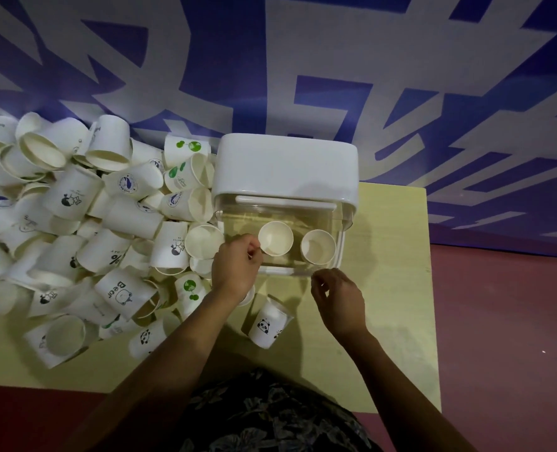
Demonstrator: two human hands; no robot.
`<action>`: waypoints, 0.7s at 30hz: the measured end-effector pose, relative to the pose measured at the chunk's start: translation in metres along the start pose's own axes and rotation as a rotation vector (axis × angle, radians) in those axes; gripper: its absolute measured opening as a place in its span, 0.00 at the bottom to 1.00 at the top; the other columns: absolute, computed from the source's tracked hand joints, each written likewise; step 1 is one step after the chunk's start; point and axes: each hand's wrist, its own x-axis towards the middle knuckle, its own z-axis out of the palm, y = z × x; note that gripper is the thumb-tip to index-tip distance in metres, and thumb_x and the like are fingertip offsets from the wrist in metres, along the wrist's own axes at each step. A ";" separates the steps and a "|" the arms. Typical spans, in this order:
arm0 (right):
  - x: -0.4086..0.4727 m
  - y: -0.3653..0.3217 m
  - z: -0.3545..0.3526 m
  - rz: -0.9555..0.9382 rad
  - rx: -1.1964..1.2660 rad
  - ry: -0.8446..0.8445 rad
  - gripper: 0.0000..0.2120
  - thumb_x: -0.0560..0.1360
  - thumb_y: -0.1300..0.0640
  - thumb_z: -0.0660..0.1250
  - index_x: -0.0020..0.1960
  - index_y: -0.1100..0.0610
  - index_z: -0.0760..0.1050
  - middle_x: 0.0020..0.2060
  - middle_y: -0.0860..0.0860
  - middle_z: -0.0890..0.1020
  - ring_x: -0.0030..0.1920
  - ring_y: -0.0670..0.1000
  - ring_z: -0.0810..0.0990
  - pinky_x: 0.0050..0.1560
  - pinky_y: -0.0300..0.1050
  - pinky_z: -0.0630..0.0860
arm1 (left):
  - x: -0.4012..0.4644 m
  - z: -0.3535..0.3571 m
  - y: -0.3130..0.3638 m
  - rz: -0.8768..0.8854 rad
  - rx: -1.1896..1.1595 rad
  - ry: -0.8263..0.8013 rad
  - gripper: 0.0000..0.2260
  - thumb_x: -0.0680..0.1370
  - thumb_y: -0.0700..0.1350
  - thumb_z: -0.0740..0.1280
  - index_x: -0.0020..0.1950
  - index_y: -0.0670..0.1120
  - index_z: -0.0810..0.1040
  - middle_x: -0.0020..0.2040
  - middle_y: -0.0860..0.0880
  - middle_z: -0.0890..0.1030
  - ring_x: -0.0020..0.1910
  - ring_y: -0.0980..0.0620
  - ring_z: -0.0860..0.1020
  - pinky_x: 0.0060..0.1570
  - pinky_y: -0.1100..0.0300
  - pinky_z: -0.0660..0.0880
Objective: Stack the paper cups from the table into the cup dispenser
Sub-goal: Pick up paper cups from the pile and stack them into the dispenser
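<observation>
1. Dispenser (285,164): white-lidded box with a clear front compartment, standing at the far edge of the yellow table (391,288), against a blue-and-white patterned wall (303,60).
2. Cups in dispenser, two: left cup (275,238) and right cup (318,246), both mouth-up, side by side in the clear compartment, apart from each other.
3. Left hand (236,265): at the compartment's near-left corner, fingers curled, fingertips pinching the rim of the left cup.
4. Right hand (337,298): just in front of the dispenser's near edge, fingers loosely curled, grasping nothing, touching no cup.
5. Loose cup pile (75,223): many white paper cups heaped over the left part of the table, lying on their sides or tipped, reaching up to the dispenser's left wall; prints include green leaves, a bear and small dark figures.
6. Panda cup (269,321): single cup on its side, lying on the table between the two forearms, near the dispenser's front.
7. Garment (264,415): dark floral cloth, bottom centre of view.
</observation>
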 end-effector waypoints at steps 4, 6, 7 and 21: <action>-0.008 0.004 0.020 0.073 0.019 -0.331 0.07 0.76 0.51 0.67 0.50 0.53 0.79 0.46 0.49 0.81 0.46 0.51 0.79 0.42 0.46 0.75 | -0.018 -0.010 -0.026 0.123 0.303 -0.071 0.12 0.75 0.45 0.68 0.59 0.49 0.78 0.54 0.50 0.79 0.51 0.49 0.77 0.43 0.56 0.76; -0.014 0.001 0.031 0.093 0.027 -0.396 0.11 0.75 0.47 0.68 0.52 0.53 0.79 0.48 0.49 0.80 0.49 0.52 0.78 0.43 0.45 0.73 | -0.027 -0.010 -0.038 0.138 0.440 -0.154 0.19 0.75 0.48 0.68 0.65 0.50 0.73 0.60 0.49 0.74 0.58 0.48 0.73 0.47 0.54 0.77; -0.018 -0.002 0.037 0.102 0.041 -0.414 0.12 0.74 0.45 0.69 0.51 0.53 0.79 0.48 0.49 0.80 0.49 0.51 0.78 0.44 0.45 0.73 | -0.031 -0.009 -0.042 0.133 0.478 -0.186 0.21 0.75 0.49 0.68 0.67 0.50 0.72 0.62 0.48 0.72 0.60 0.47 0.71 0.48 0.53 0.77; -0.047 -0.029 0.064 0.201 0.114 -0.347 0.10 0.77 0.53 0.69 0.53 0.58 0.82 0.50 0.55 0.82 0.49 0.58 0.79 0.45 0.45 0.70 | -0.050 -0.002 -0.055 0.121 0.540 -0.278 0.24 0.75 0.50 0.68 0.67 0.45 0.66 0.65 0.43 0.68 0.62 0.43 0.71 0.50 0.53 0.77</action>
